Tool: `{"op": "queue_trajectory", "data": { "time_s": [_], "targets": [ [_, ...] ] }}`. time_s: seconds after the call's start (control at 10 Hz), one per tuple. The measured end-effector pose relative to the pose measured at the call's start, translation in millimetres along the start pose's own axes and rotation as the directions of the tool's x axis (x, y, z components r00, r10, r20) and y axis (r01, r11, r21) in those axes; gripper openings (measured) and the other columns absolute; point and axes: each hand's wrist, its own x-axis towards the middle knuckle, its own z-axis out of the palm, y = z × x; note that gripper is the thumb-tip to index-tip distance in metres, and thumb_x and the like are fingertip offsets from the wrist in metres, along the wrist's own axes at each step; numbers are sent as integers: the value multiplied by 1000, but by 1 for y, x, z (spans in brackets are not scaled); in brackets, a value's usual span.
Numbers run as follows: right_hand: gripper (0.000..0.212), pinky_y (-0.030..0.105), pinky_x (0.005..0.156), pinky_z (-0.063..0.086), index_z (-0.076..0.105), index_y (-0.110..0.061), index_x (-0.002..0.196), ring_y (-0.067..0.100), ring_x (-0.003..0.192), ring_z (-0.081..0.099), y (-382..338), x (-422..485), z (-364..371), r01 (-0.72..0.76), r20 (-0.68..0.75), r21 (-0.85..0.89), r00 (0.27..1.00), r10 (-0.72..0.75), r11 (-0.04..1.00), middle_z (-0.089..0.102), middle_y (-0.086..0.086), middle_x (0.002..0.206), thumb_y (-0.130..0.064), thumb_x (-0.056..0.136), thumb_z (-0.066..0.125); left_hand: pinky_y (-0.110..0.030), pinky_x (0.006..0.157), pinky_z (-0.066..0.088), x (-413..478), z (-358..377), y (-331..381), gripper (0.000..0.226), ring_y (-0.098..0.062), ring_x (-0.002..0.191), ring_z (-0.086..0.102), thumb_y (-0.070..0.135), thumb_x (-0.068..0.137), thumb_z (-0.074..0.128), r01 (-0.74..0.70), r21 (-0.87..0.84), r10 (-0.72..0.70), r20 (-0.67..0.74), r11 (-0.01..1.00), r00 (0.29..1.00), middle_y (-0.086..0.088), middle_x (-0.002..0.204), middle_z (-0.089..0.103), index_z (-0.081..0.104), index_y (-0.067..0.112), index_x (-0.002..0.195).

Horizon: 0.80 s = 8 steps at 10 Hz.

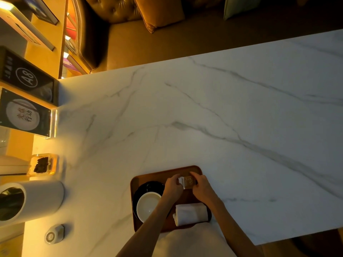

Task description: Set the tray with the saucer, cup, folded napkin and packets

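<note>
Head view: white, grey-veined worktop (204, 108) seen from above, with warm light at its left end.
Tray: brown wooden tray (150, 175) with rounded corners, lying at the near edge of the worktop.
Saucer: black saucer (148, 185), in the left half of the tray.
Cup: white cup (148, 203), standing on the saucer; the left forearm crosses its right rim.
Napkin: white rolled napkin (191, 213), in the near right corner of the tray.
Packets: small white and brown packets (187, 182), between both hands over the far right part of the tray. Whether they touch the tray cannot be told.
Left grip: left hand (173, 186), fingers curled, pinching the left end of the packets.
Right grip: right hand (202, 186), fingers curled round the right side of the packets.
Sign: dark card marked "A8" (27, 78), at the far left corner of the worktop.
Stand: clear acrylic stand (24, 115) with a dark printed card, just beside the sign.
Jar: clear jar (41, 164) with dark contents, at the left edge.
Canister: white canister (40, 199), open top, at the left edge between the jar and the near left corner.
</note>
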Motion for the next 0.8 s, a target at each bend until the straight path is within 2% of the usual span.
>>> {"op": "queue_trajectory", "data": {
  "time_s": [0.2,0.3,0.4,0.6,0.7,0.8],
  "targets": [
    [59,33,105,43,29,-17,148,25,130,44,-1,-3,1,-34,-8,68,999,35,997,40,12,141,-3,94,47,-31,94,47,-5,-1,1,52,-30,123,51,8,93,45,-4,-18,4,-1,1000,1000,-18,139,46,40,10,145],
    [59,32,105,42,29,-17,148,25,130,44,0,-5,0,-30,-8,83,999,31,996,40,13,141,-2,94,46,-36,102,47,-7,-2,1,52,-30,125,51,8,92,47,20,-43,-21,-15,999,1000,-17,138,49,41,9,144],
    [59,34,106,44,30,-19,148,25,129,46,0,-8,-2,-9,-13,85,1000,10,996,41,13,140,-3,94,46,-37,99,49,-10,-5,3,53,-29,122,53,7,91,48,53,-67,-54,-24,996,998,-17,138,50,41,8,143],
    [56,38,104,47,30,-20,148,24,125,50,-5,-16,-9,18,-5,62,1000,-18,998,43,12,140,-12,96,49,-28,75,51,-16,-12,9,50,-25,108,60,8,92,46,63,-73,-63,1,995,998,-15,135,54,41,10,142],
    [51,35,103,48,35,-20,146,22,122,53,-7,-23,-14,74,-106,15,992,-72,997,50,10,136,-22,97,50,-31,86,50,-25,-19,11,49,-27,115,59,12,95,46,-5,-40,4,-10,999,1000,-13,136,54,41,10,143],
    [49,34,106,42,40,-19,144,21,126,50,-6,-34,-21,155,-221,-81,960,-170,985,52,7,138,-29,97,51,-33,100,45,-38,-34,10,42,-24,122,54,12,95,45,-150,19,151,-116,988,982,-10,135,57,50,10,137]
  ]
}}
